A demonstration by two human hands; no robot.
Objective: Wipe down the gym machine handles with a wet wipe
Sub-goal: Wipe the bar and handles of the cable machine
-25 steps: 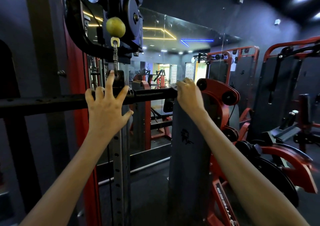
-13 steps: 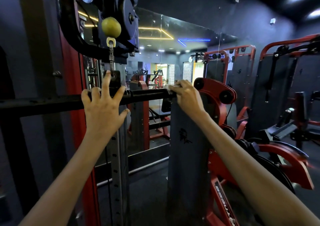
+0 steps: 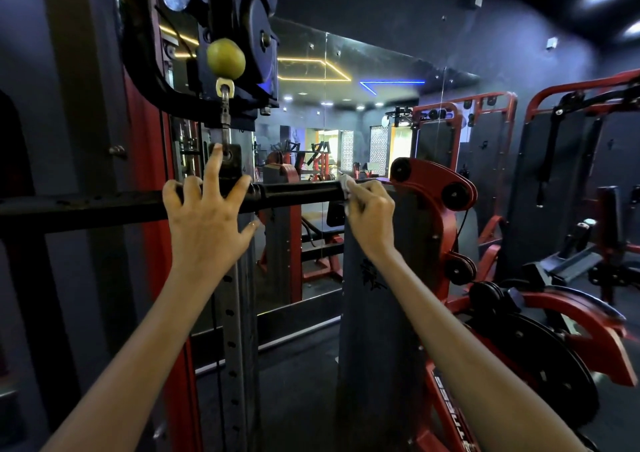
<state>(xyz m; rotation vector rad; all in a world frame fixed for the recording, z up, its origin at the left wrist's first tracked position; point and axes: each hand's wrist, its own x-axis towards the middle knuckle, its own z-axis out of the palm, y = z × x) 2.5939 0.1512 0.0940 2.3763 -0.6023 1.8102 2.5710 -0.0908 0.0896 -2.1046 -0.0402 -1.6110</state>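
A single head-worn wide-angle camera is looking forward and slightly down along both outstretched forearms, sitting close to the horizontal black handle bar [image 3: 298, 193] at about chest height. It is facing a mirrored wall [image 3: 346, 112], with red-framed gym machines [image 3: 433, 188] curving away at the right edge.

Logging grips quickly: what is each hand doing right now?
Left hand: open, fingers spread, resting on the black bar.
Right hand: pinching the wet wipe against it.
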